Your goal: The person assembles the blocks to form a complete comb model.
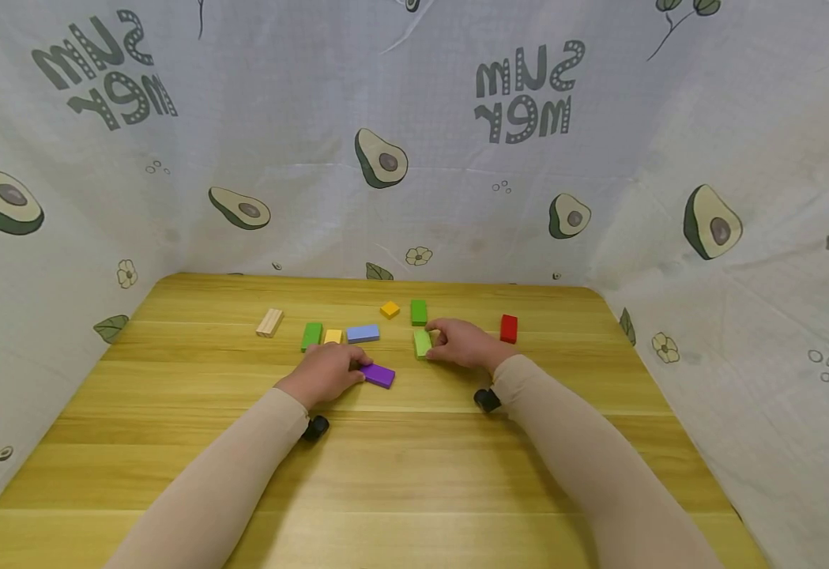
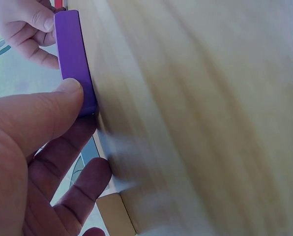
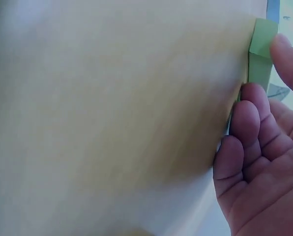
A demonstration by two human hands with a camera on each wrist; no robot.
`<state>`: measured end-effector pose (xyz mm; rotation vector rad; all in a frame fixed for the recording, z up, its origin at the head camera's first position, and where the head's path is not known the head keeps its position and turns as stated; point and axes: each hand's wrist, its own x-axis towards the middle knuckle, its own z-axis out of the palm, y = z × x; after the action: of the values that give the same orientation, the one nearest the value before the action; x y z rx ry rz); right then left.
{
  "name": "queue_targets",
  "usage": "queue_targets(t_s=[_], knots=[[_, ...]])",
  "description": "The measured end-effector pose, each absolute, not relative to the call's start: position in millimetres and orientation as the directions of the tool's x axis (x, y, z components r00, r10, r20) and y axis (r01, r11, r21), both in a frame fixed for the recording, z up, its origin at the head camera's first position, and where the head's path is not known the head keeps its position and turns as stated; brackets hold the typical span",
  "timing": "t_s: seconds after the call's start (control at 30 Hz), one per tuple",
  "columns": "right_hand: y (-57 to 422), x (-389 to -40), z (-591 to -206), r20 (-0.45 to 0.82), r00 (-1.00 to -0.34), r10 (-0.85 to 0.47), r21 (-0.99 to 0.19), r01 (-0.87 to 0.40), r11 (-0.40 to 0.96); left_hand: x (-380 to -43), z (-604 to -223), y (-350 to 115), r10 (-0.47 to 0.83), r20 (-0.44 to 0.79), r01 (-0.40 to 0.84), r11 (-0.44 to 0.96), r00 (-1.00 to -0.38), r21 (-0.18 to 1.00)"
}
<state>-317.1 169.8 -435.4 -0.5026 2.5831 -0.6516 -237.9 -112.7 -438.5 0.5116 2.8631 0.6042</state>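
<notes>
Head view: on the counter [image 1: 400, 490] before us, the right hand [image 1: 467, 344] pinches the light-green block [image 1: 422, 343], presumably for steadiness; the left hand [image 1: 325, 371] pinches the purple block [image 1: 379, 375] by 1 end, likely to keep the other free.

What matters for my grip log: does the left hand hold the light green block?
No, the left hand pinches the purple block; the right hand holds the light green block.
</notes>
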Motion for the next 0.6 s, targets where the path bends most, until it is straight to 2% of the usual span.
queue_targets(t_s=[0.6], knots=[[165.9, -323.2, -439.6, -0.288, -0.872, -0.396, -0.519, -0.206, 0.83, -238.8, -437.6, -113.0, 0.369, -0.099, 0.294, 0.853, -0.924, 0.43]])
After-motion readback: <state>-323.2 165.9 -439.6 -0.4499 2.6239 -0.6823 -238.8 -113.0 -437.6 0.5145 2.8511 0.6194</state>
